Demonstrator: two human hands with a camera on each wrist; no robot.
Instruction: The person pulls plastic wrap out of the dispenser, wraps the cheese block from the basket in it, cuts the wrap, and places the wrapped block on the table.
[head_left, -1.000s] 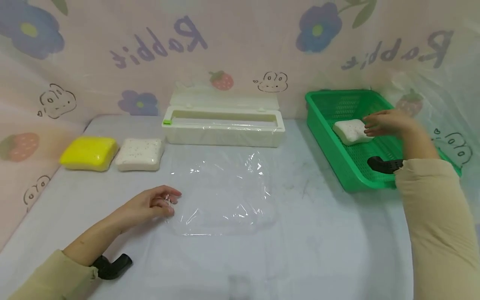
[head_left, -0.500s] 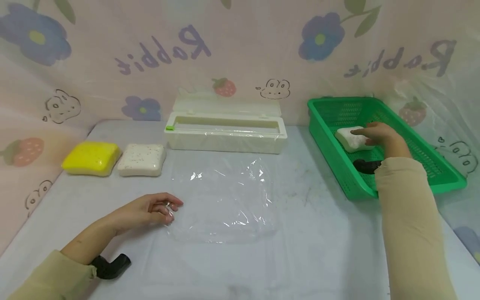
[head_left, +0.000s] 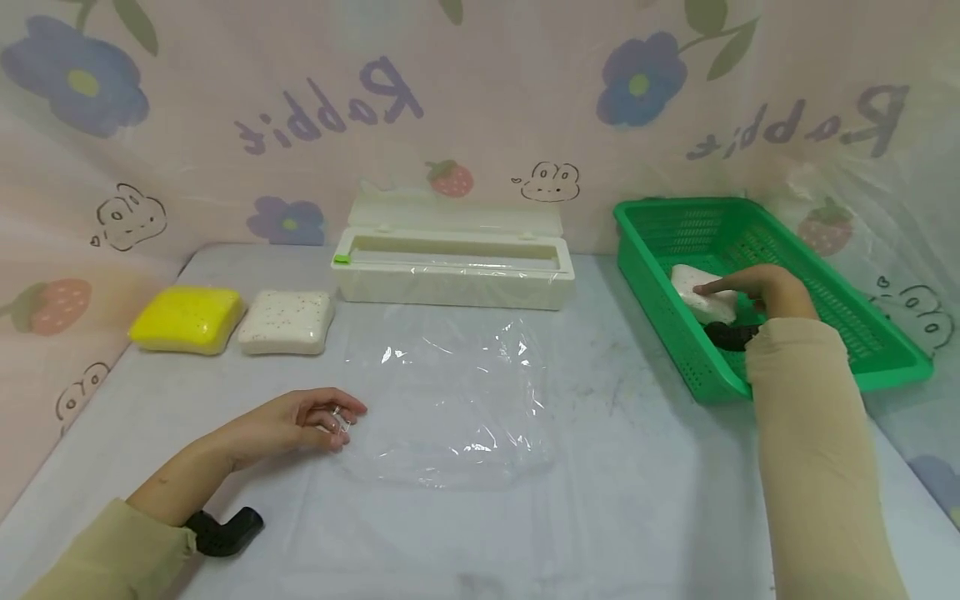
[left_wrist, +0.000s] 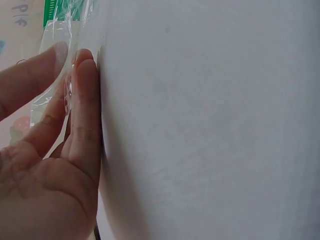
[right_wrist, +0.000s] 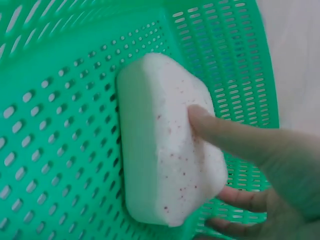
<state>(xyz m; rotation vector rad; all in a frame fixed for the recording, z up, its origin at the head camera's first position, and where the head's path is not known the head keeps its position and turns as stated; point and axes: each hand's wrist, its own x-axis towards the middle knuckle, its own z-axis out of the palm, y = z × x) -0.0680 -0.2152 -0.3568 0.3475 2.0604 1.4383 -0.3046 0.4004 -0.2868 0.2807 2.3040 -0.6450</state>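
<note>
In the green basket (head_left: 750, 365), my right hand (head_left: 772, 293) holds a white speckled block (right_wrist: 175, 145) shaped like a bar of soap. My thumb (right_wrist: 225, 135) lies on its speckled face and the fingers reach to its end, partly hidden. The block sits tilted against the basket. My left hand (head_left: 292, 425) pinches the left edge of a clear plastic film (head_left: 442, 400) spread on the table; the wrist view shows film (left_wrist: 68, 92) between thumb and fingers. Behind the film stands a white cling film dispenser (head_left: 450, 286) with its lid raised.
A yellow block (head_left: 187, 319) and another white speckled block (head_left: 287, 322) lie side by side at the left of the white table (head_left: 600, 517). A green slider (head_left: 342, 259) sits on the dispenser. A printed curtain (head_left: 487, 108) closes off the back.
My right hand has come down and left onto the block in the basket, and the block has shifted and tilted. The left hand still holds the film edge, hardly moving.
</note>
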